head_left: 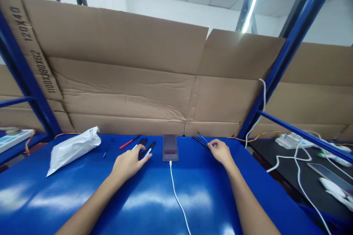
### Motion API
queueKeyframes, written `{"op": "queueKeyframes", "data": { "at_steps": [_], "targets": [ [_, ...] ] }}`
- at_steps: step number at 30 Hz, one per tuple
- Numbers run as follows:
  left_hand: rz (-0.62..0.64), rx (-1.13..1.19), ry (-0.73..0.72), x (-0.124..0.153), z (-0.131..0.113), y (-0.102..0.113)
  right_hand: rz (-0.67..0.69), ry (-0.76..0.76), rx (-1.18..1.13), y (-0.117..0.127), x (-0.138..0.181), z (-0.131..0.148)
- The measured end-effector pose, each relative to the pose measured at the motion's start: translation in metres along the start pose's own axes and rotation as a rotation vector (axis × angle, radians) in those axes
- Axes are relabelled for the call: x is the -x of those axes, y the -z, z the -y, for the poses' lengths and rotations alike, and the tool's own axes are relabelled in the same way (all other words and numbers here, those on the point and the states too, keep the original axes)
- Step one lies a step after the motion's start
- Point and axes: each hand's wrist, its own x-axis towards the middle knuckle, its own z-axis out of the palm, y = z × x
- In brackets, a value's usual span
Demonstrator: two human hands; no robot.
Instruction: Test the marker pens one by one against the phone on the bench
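Note:
My left hand [129, 162] lies on the blue table [154, 198] with its fingers stretched over a small bunch of black pens [145, 145]. My right hand [220, 151] rests further right, fingers curled at the ends of a blue pen [202, 137] and a dark pen beside it. Whether it grips them I cannot make out. Between the hands a phone [170, 148] lies flat with a white cable [178, 198] plugged into its near end. A red pen [129, 142] lies left of the black ones.
A white plastic bag [72, 148] lies at the left of the table. Cardboard sheets [127, 80] wall off the back between blue rack posts [278, 77]. To the right, a black surface carries white cables [300, 187], a power strip and another phone.

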Motion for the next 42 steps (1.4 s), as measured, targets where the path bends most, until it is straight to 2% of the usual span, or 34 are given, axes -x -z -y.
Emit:
{"op": "queueKeyframes", "data": {
  "at_steps": [3,5,6,8,9,12,15,19,21,25,32,36,39,42],
  "targets": [
    [0.001,0.152,-0.068,0.003,-0.008,0.001,0.003,0.107,-0.143,-0.003,0.007,0.021],
    [-0.008,0.256,-0.180,0.008,-0.016,-0.003,0.076,0.177,-0.221,-0.010,0.020,0.039],
    [-0.006,0.303,-0.234,0.010,-0.020,-0.006,0.154,0.219,-0.270,-0.014,0.028,0.048],
    [0.044,0.383,-0.329,0.017,-0.027,-0.011,0.453,0.342,-0.444,-0.022,0.046,0.064],
    [0.085,0.403,-0.386,0.019,-0.030,-0.013,0.548,0.379,-0.476,-0.026,0.054,0.070],
    [0.161,0.355,-0.562,0.024,-0.032,-0.015,0.612,0.420,-0.478,-0.035,0.072,0.082],
    [0.120,0.283,-0.622,0.023,-0.029,-0.014,0.633,0.402,-0.533,-0.040,0.077,0.083],
    [0.075,0.264,-0.526,0.020,-0.027,-0.011,0.602,0.368,-0.600,-0.041,0.075,0.082],
    [0.083,0.282,-0.515,0.021,-0.028,-0.010,0.568,0.365,-0.548,-0.041,0.076,0.083],
    [0.113,0.290,-0.584,0.024,-0.033,-0.006,0.539,0.369,-0.454,-0.042,0.078,0.086],
    [0.174,0.168,-0.537,0.025,-0.036,-0.008,0.443,0.474,-0.447,-0.037,0.078,0.089],
    [0.180,0.260,-0.506,0.025,-0.036,-0.009,0.394,0.510,-0.473,-0.037,0.080,0.091],
    [0.183,0.393,-0.448,0.025,-0.036,-0.010,0.407,0.469,-0.464,-0.041,0.082,0.091],
    [0.198,0.467,-0.465,0.025,-0.036,-0.010,0.427,0.417,-0.455,-0.044,0.082,0.090]
  ]
}}
